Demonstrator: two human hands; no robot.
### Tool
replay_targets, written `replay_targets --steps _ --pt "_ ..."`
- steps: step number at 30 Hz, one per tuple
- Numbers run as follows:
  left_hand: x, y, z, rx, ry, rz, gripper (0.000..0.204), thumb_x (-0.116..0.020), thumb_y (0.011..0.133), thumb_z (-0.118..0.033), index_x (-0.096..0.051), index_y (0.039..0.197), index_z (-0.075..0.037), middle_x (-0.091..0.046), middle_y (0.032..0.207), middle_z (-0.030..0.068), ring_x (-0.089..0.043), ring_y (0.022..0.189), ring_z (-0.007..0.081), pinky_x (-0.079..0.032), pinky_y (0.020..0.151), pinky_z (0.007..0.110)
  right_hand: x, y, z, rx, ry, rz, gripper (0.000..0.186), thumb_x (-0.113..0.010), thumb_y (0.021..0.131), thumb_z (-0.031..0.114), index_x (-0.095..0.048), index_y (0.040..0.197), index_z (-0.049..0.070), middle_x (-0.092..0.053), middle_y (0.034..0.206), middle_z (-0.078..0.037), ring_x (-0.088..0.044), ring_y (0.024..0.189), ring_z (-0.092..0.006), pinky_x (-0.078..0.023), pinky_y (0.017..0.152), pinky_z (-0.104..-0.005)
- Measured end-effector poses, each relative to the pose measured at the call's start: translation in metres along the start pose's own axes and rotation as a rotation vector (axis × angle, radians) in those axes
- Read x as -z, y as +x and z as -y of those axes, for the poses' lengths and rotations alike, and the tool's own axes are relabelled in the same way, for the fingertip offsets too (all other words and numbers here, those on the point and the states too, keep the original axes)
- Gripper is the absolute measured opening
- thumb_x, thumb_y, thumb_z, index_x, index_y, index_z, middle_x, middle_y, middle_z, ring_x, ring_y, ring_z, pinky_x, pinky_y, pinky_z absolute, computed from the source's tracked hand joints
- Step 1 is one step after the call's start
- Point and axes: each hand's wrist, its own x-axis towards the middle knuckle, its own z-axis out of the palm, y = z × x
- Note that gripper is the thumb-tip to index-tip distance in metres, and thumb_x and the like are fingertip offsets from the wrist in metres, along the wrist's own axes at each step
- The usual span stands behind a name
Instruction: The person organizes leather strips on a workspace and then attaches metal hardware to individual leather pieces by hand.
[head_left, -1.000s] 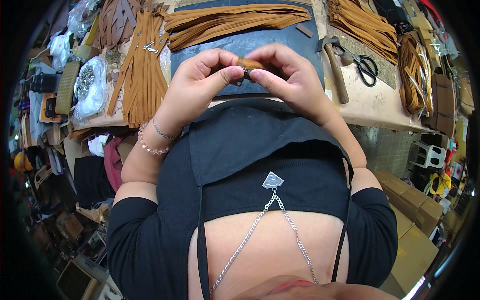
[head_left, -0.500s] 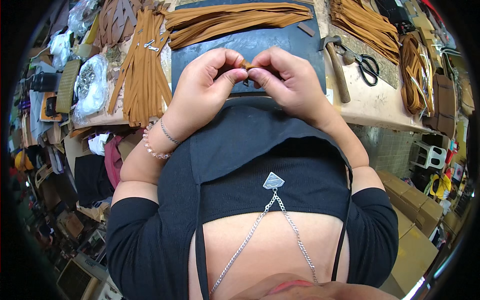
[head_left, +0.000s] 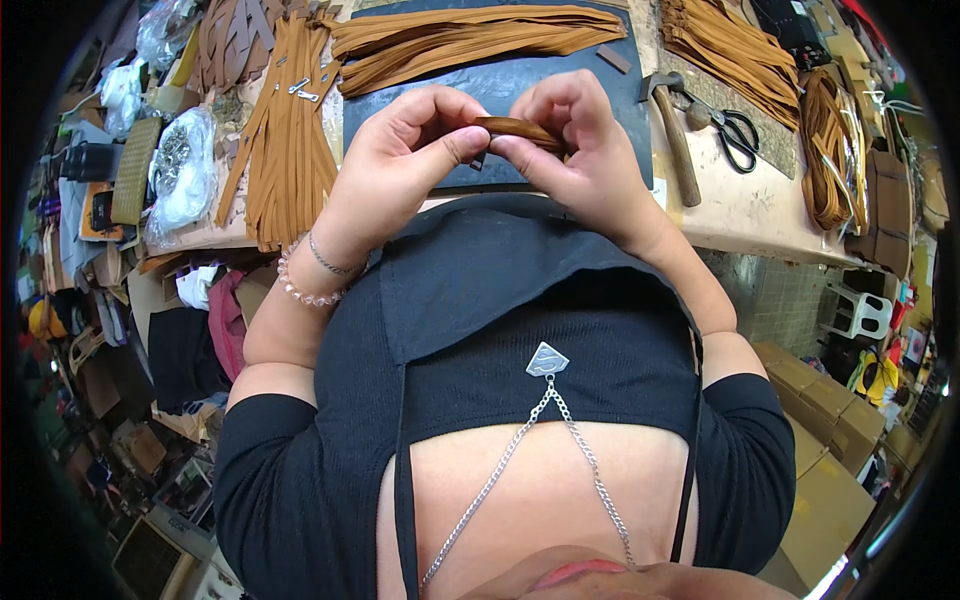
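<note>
Over the dark blue-grey mat (head_left: 400, 100), my left hand (head_left: 410, 160) is closed, thumb and fingers pinching the end of a folded brown zipper strip (head_left: 515, 126). My right hand (head_left: 575, 160) grips the same strip, its thumb at the underside and fingers curled above. A small dark piece (head_left: 478, 160) hangs just below the pinched end; what it is I cannot make out. A long bundle of brown zipper strips (head_left: 460, 40) lies across the back of the mat, with a small brown block (head_left: 613, 59) at its right.
Hanging zipper strips (head_left: 285, 160) with metal sliders lie left, beside a plastic bag (head_left: 180, 175). At right are a hammer (head_left: 676, 150), black scissors (head_left: 738, 142), more strips (head_left: 725, 70) and a coiled bundle (head_left: 827, 160). The bench edge (head_left: 760, 240) runs in front; cardboard boxes (head_left: 830, 420) stand below.
Both hands have shifted upward since half a second ago, the right one more, its fingers lifted, and more of the brown strip shows between them. Little else has moved.
</note>
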Motion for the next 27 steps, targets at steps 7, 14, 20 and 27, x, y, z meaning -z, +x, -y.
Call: replay_targets --steps 7,14,20,27 --pt "-0.004 0.001 0.006 -0.092 -0.005 -0.031 0.006 -0.064 0.094 -0.001 -0.061 0.099 -0.002 -0.064 0.093 0.0019 -0.061 0.087 0.0083 -0.051 0.081 0.024 0.0 0.005 0.006 0.374 -0.614 0.004 0.026 -0.081 0.077 0.024 -0.063 0.076 0.005 -0.06 0.104 -0.008 -0.058 0.089 -0.0273 -0.048 0.078 -0.0373" --pt "-0.009 0.003 0.006 -0.094 0.172 -0.079 0.004 -0.062 0.096 -0.005 -0.062 0.099 -0.002 -0.062 0.09 0.0012 -0.06 0.085 0.0079 -0.05 0.08 0.024 0.001 0.006 0.0 0.3 -0.595 0.063 0.021 -0.077 0.081 0.016 -0.062 0.078 0.002 -0.063 0.097 -0.009 -0.061 0.087 -0.0256 -0.049 0.075 -0.0334" --pt "0.002 0.003 0.003 -0.027 0.042 -0.08 0.012 -0.061 0.098 -0.01 -0.065 0.105 -0.001 -0.062 0.091 0.0003 -0.058 0.083 0.0084 -0.049 0.08 0.024 -0.001 0.003 0.001 0.003 -0.249 0.175 0.02 -0.073 0.087 0.012 -0.06 0.079 0.0 -0.061 0.087 -0.008 -0.057 0.076 -0.0185 -0.045 0.069 -0.0284" --pt "-0.005 0.001 -0.003 -0.163 0.512 -0.004 0.005 -0.065 0.092 -0.003 -0.064 0.096 0.001 -0.064 0.086 0.0076 -0.06 0.078 0.0117 -0.05 0.072 0.026 -0.003 0.003 -0.007 0.084 -0.228 0.162 0.016 -0.07 0.087 0.006 -0.059 0.078 0.0 -0.06 0.087 -0.008 -0.057 0.077 -0.0183 -0.046 0.068 -0.0291"
